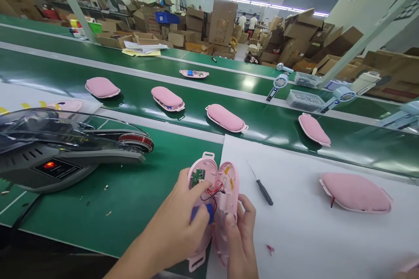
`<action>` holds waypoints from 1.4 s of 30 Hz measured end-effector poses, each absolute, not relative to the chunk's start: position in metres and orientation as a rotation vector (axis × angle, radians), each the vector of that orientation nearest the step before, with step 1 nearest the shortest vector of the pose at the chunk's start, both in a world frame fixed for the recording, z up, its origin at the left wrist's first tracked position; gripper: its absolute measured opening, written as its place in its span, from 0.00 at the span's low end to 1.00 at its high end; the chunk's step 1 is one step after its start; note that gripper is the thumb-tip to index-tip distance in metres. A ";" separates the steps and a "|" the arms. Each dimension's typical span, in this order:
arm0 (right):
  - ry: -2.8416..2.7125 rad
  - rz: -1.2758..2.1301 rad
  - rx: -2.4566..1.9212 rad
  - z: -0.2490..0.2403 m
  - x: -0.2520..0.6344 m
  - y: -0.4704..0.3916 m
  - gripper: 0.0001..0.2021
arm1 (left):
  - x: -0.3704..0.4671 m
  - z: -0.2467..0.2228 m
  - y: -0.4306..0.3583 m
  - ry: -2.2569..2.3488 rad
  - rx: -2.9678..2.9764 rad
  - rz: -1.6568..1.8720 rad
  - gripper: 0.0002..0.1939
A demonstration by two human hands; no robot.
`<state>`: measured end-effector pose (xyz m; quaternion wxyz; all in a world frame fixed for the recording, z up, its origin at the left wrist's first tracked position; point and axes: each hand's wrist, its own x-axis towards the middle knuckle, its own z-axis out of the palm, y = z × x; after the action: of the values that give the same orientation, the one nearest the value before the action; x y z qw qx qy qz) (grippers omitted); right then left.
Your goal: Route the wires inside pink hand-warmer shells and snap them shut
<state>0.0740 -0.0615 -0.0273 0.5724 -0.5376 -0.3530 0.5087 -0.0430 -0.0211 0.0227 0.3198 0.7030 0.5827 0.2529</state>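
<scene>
A pink oval casing (234,183) is opened into two halves between my hands. Its left half holds a small green circuit board (198,176) and a blue block (210,211), partly covered by my thumb. Red and black wires (214,191) run across to the other half, where bits of yellow tape (231,183) are stuck. My left hand (183,218) is closed around the left half, index fingertip at the wires. Fingers of my right hand (241,235) wrap the right half, thumb on its inner edge. A screwdriver (263,192) lies to the right on white paper (294,235).
A grey machine with a clear cover (72,157) stands at left. Several pink padded casings (225,117) lie along the green belt (268,135). Another padded casing (356,192) rests on the paper. Handheld fans (277,86) and a clear parts box (304,100) are farther back.
</scene>
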 end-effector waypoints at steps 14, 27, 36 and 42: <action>-1.000 1.156 -1.243 -0.026 0.065 -0.071 0.24 | -0.042 0.037 -0.005 1.883 2.009 0.361 0.15; -0.875 1.324 -1.341 -0.010 0.096 -0.052 0.25 | -0.037 0.018 -0.007 1.514 1.712 0.841 0.25; -0.898 1.439 -1.144 -0.020 0.109 -0.046 0.24 | -0.034 0.005 -0.007 1.524 1.329 0.988 0.20; -0.950 1.329 -1.174 -0.008 0.096 -0.053 0.25 | -0.021 0.014 -0.016 1.661 1.443 0.966 0.16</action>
<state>0.0963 -0.0533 -0.0080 0.5353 -0.4930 -0.3990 0.5578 -0.0212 -0.0161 0.0143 0.3613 0.5599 0.6446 0.3749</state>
